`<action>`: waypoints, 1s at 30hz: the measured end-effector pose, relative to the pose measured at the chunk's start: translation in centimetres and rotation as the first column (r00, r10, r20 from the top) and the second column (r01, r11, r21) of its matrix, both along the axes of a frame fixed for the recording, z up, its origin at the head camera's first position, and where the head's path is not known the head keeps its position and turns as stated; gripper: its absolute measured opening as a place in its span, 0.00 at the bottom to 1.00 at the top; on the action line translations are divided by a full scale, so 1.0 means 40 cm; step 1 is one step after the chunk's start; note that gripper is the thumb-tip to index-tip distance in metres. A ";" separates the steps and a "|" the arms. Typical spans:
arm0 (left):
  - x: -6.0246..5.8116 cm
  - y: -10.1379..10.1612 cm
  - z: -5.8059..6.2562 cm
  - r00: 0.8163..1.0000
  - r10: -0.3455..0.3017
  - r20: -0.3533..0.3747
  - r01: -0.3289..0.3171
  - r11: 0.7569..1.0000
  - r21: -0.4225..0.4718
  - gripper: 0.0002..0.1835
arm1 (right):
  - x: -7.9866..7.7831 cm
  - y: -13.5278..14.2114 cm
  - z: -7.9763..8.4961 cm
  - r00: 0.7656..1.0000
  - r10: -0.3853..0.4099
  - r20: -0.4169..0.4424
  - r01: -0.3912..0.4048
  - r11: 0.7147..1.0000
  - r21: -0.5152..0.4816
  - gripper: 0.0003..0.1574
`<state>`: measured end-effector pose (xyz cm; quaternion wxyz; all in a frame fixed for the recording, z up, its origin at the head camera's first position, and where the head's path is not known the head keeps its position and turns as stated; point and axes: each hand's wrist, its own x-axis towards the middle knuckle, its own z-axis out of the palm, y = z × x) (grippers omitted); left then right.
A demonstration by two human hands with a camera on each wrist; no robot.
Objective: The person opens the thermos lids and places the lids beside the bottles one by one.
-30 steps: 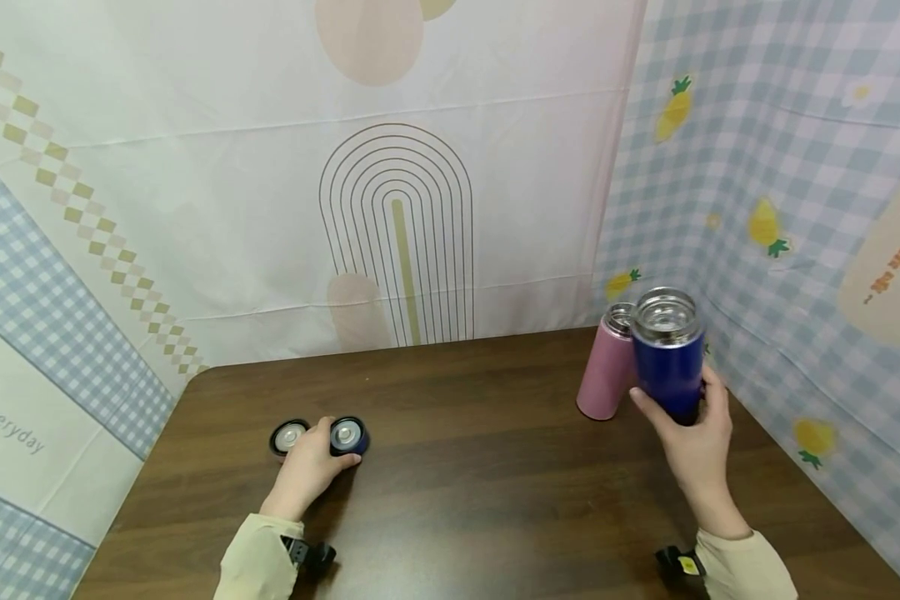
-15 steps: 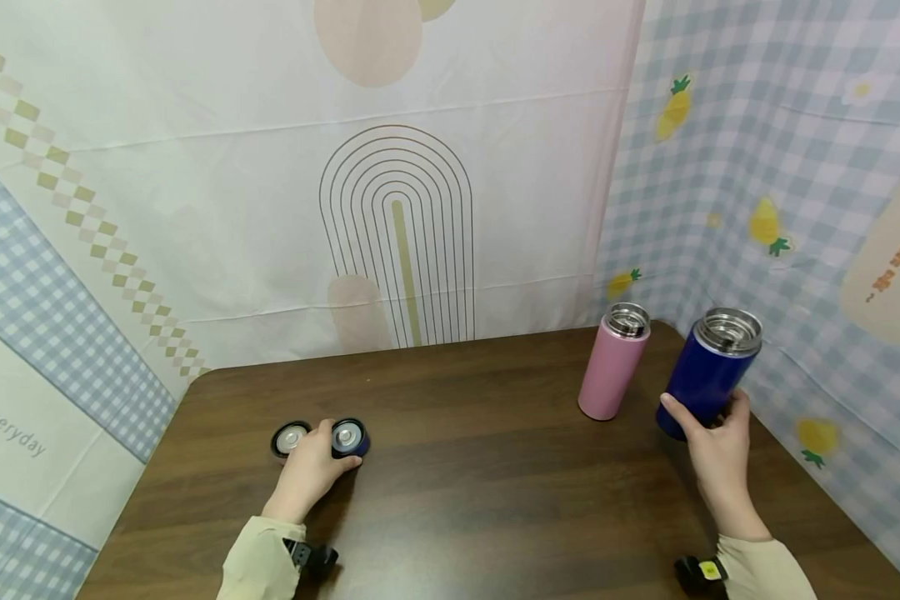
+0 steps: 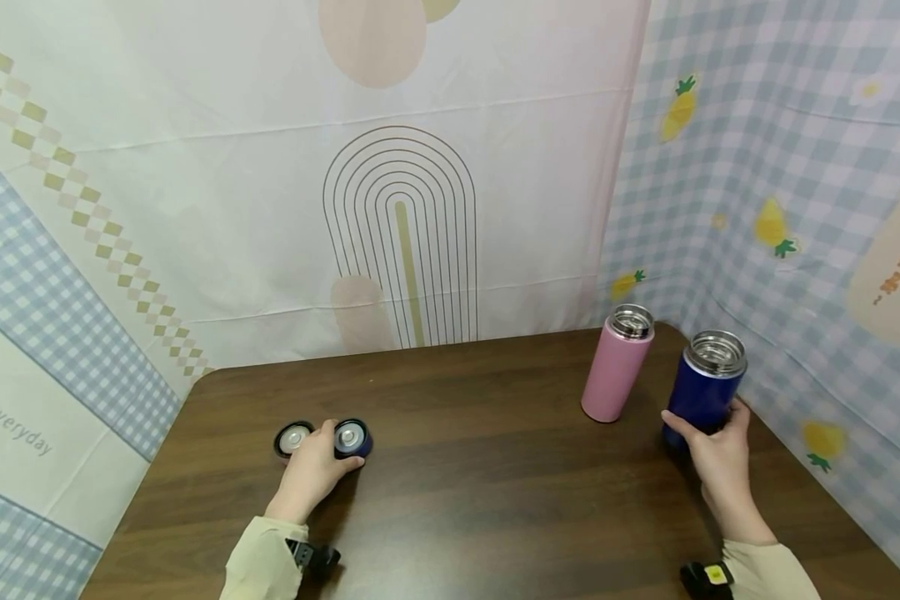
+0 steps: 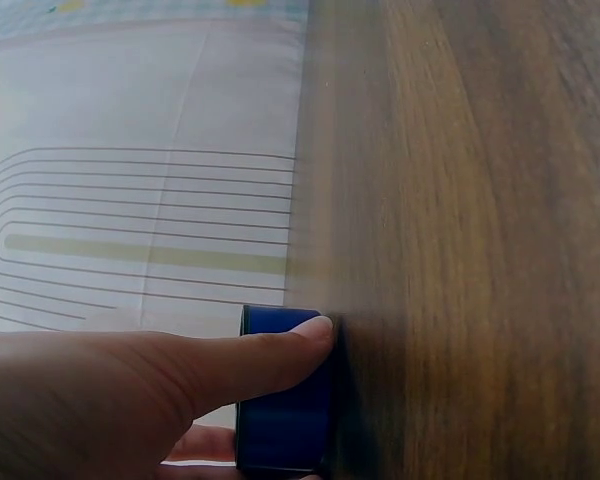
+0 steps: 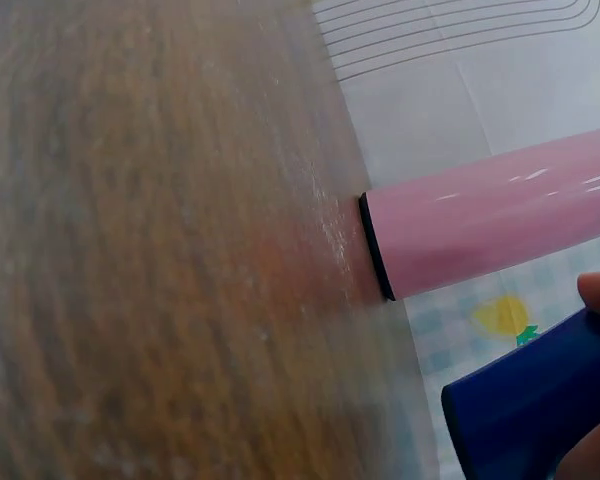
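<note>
At the table's right side my right hand (image 3: pixel 720 454) grips an open dark blue thermos bottle (image 3: pixel 701 396), thumb and fingers round its lower body. Its steel mouth points up, and in the right wrist view the base of the blue bottle (image 5: pixel 520 410) appears slightly off the table. Left of it a lidless pink thermos bottle (image 3: pixel 617 367) stands upright. My left hand (image 3: pixel 311 471) pinches a blue bottle lid (image 3: pixel 351 437) that lies inner side up on the table. A second lid (image 3: pixel 292 437) lies beside it, partly hidden by that hand.
The brown wooden table (image 3: pixel 480 467) carries the bottles and lids. A pale printed cloth (image 3: pixel 540 192) hangs behind it, and a checked cloth (image 3: pixel 810 333) with pineapple prints borders the right edge close to the blue bottle.
My right hand has carried the blue bottle rightward from in front of the pink one, then lowered it and brought it more upright. My left hand and the lids have stayed put.
</note>
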<state>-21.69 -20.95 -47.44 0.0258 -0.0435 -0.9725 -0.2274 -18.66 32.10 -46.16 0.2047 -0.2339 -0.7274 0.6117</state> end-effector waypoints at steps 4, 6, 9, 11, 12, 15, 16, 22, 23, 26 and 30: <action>0.000 0.001 0.001 1.000 -0.002 0.002 0.002 1.000 -0.004 0.41 | -0.003 0.003 -0.011 0.999 0.015 0.038 -0.015 1.000 0.019 0.62; -0.001 0.001 0.002 1.000 -0.001 0.003 0.001 1.000 -0.005 0.41 | -0.002 0.003 -0.015 0.998 0.018 0.056 -0.019 1.000 0.022 0.63; -0.001 0.001 0.003 1.000 -0.001 0.003 0.001 1.000 -0.010 0.41 | -0.002 0.001 -0.021 0.998 0.020 0.061 -0.021 1.000 0.021 0.63; -0.001 0.001 0.001 1.000 0.001 0.002 -0.001 1.000 -0.009 0.41 | -0.003 0.000 -0.024 0.998 0.021 0.061 -0.022 1.000 0.018 0.62; -0.001 0.001 0.000 1.000 0.003 0.001 -0.003 1.000 -0.009 0.41 | -0.003 0.000 -0.025 0.998 0.021 0.061 -0.022 1.000 0.019 0.62; -0.001 0.001 -0.001 1.000 0.006 -0.001 -0.006 1.000 -0.007 0.41 | -0.004 0.000 -0.027 0.998 0.024 0.059 -0.025 1.000 0.015 0.62; -0.001 0.001 -0.001 1.000 0.008 -0.001 -0.008 1.000 -0.006 0.41 | -0.005 0.000 -0.027 0.998 0.026 0.058 -0.027 1.000 0.013 0.62; 0.001 0.000 0.002 1.000 0.002 -0.001 -0.002 1.000 -0.004 0.41 | -0.003 -0.001 -0.025 0.998 0.031 0.055 -0.031 0.999 0.005 0.61; 0.002 0.000 0.003 1.000 -0.001 -0.002 0.001 1.000 -0.005 0.41 | -0.003 -0.001 -0.025 0.998 0.030 0.054 -0.030 1.000 0.004 0.61; 0.001 -0.001 0.002 1.000 -0.008 -0.007 0.008 1.000 -0.008 0.40 | 0.000 -0.001 -0.026 0.998 0.029 0.054 -0.029 1.000 0.004 0.61; 0.002 -0.001 -0.002 1.000 -0.005 -0.006 0.005 1.000 -0.005 0.41 | 0.003 0.001 -0.027 0.997 0.033 0.065 -0.034 0.999 0.006 0.62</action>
